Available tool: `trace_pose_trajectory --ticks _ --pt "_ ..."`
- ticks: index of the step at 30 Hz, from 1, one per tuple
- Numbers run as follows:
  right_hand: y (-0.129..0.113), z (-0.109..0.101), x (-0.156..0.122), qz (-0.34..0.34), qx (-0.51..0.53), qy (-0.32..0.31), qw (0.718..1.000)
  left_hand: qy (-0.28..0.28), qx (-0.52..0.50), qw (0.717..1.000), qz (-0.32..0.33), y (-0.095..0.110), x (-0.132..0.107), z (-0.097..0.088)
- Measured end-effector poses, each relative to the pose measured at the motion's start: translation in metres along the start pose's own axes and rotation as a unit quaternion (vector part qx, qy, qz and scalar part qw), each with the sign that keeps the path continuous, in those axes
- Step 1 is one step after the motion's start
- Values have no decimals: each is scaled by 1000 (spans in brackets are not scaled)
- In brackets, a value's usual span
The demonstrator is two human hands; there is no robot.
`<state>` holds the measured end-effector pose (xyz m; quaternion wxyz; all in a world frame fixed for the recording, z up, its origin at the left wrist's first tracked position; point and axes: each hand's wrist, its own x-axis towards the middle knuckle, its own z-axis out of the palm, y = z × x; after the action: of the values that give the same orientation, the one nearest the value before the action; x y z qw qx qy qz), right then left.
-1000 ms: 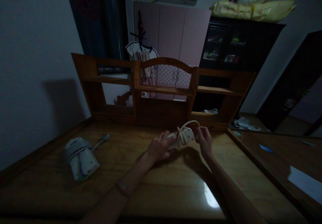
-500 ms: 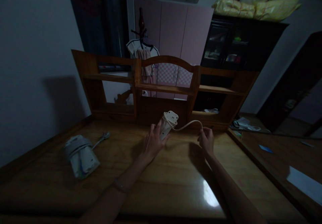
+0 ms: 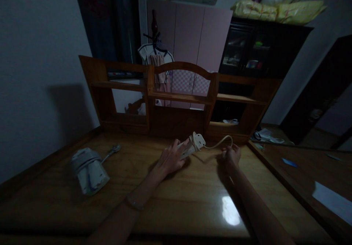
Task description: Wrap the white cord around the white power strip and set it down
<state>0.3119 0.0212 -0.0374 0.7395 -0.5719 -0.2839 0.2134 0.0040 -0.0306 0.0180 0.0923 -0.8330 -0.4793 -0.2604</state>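
Note:
My left hand (image 3: 171,159) grips a white power strip (image 3: 194,144) just above the wooden desk (image 3: 181,197), its far end pointing away from me. A white cord (image 3: 220,142) is wound round the strip and arcs to the right. My right hand (image 3: 231,155) pinches the loose end of that cord, closed, a short way right of the strip. Both forearms reach in from the bottom edge.
A second white power strip bundled in its cord (image 3: 88,170) lies at the desk's left, with a metal spoon (image 3: 111,152) behind it. A wooden shelf unit (image 3: 176,98) stands along the desk's back edge. Papers (image 3: 332,200) lie on a surface at right.
The power strip has been turned and lowered toward the desk while the cord went round it. My right hand moved slightly right and down with the cord end.

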Motion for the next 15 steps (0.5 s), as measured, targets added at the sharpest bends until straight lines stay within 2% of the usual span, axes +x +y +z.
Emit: trace_pose_trajectory --ticks 5,8,10,12,15 --pt "-5 1 -2 -30 -53 -13 998 -2 3 1000 16 1 1 -4" --pt "-18 2 -10 -74 -67 12 995 -6 10 1000 12 0 1 -5" --pt "-32 4 -22 -173 -94 47 979 -8 15 1000 9 -1 1 -5" --pt "-49 7 -37 -304 -131 43 942 -7 19 1000 8 -1 1 -5" --pt "-64 15 -59 -443 -189 -78 873 -1 17 1000 10 -1 0 -4"
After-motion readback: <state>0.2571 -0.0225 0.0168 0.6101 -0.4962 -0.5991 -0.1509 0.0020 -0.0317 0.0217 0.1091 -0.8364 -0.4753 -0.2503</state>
